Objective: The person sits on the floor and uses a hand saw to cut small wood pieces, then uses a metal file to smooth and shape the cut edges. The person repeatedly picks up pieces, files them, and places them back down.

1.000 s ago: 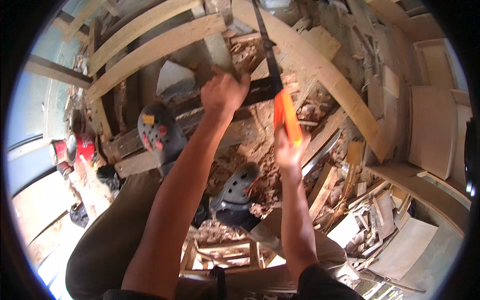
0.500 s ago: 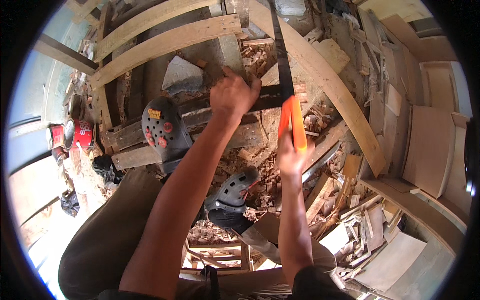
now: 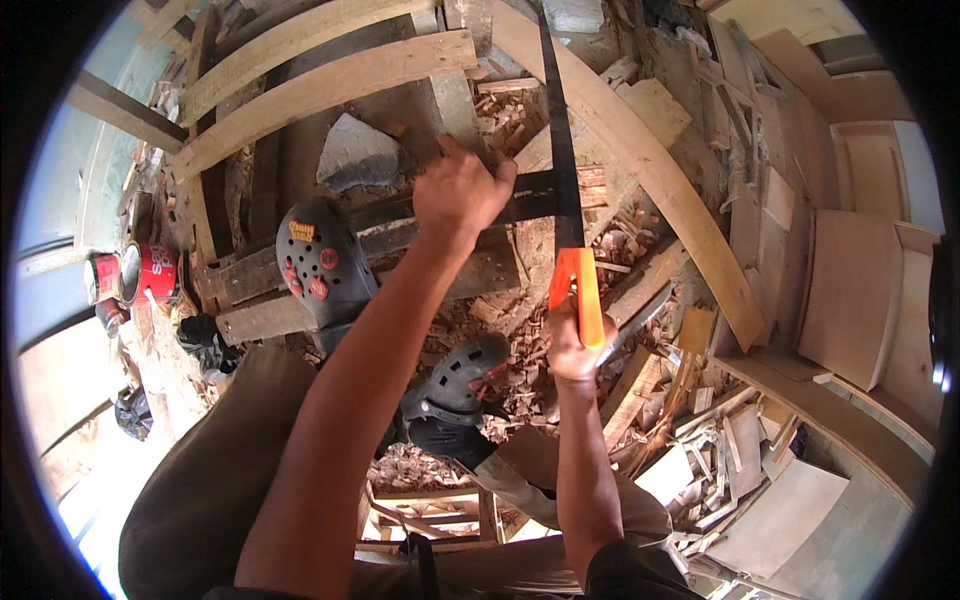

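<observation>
My right hand (image 3: 577, 342) is closed round the orange handle of a handsaw (image 3: 565, 170). The saw's long dark blade points away from me and lies across a dark wooden plank (image 3: 532, 203) close to its right end. Farther left on that plank, my left hand (image 3: 460, 192) grips it from above, with the thumb toward the blade and some fingertips hidden. My left foot, in a grey clog (image 3: 322, 262) with red and yellow charms, rests on the plank left of that hand. The other clog (image 3: 462, 380) is on the chip-strewn ground nearer to me.
Pale slats (image 3: 330, 92) of a wooden frame lie at the far left, near a grey stone block (image 3: 358, 155). A long pale board (image 3: 650, 175) slants past the saw. A machete-like blade (image 3: 640, 322) lies right of my right hand. Red cans (image 3: 150, 272) stand left; scrap wood (image 3: 720, 470) is heaped right.
My right hand has drawn the saw back toward me, so the handle is lower in view. My left hand keeps its hold on the plank; the whole view has shifted slightly.
</observation>
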Demonstrator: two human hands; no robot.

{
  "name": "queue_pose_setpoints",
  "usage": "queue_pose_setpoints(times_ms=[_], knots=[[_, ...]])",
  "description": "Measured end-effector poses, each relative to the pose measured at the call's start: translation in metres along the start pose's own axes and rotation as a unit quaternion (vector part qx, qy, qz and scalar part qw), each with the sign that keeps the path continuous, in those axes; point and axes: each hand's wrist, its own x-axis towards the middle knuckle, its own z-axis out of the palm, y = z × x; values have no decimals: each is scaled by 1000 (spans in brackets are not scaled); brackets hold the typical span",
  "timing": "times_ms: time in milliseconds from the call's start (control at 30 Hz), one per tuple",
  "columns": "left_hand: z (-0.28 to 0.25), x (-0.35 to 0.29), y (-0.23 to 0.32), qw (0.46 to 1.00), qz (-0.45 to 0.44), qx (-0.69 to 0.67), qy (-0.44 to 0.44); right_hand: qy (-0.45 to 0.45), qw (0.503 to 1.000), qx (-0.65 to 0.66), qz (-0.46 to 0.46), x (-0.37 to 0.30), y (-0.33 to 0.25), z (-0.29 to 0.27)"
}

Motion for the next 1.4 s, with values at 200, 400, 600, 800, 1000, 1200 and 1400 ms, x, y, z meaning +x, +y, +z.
queue_pose_setpoints(times_ms=[200, 400, 600, 800, 1000, 1200, 1400], knots=[[-2, 3, 1, 1000, 14, 3, -14, 34, 979, 150, 137, -111, -29, -45], [-4, 1, 2, 998, -33, -32, -34, -22, 999, -5, -31, -59, -51, -38], [-20, 4, 5, 992, -14, -17, -124, -58, 995, 73, 25, 6, -11, 7], [-6, 3, 1, 994, -30, -9, -105, -40, 997, -17, -69, -93, -94, -65], [-6, 4, 0, 997, -15, -5, -76, -56, 994, -87, -32, 45, -40, 7], [-13, 5, 4, 997, -42, -27, -64, -78, 993, 76, -50, 58, -45, 23], [-15, 9, 4, 995, -27, 4, -94, -26, 987, 155, -15, 45, -39, 30]])
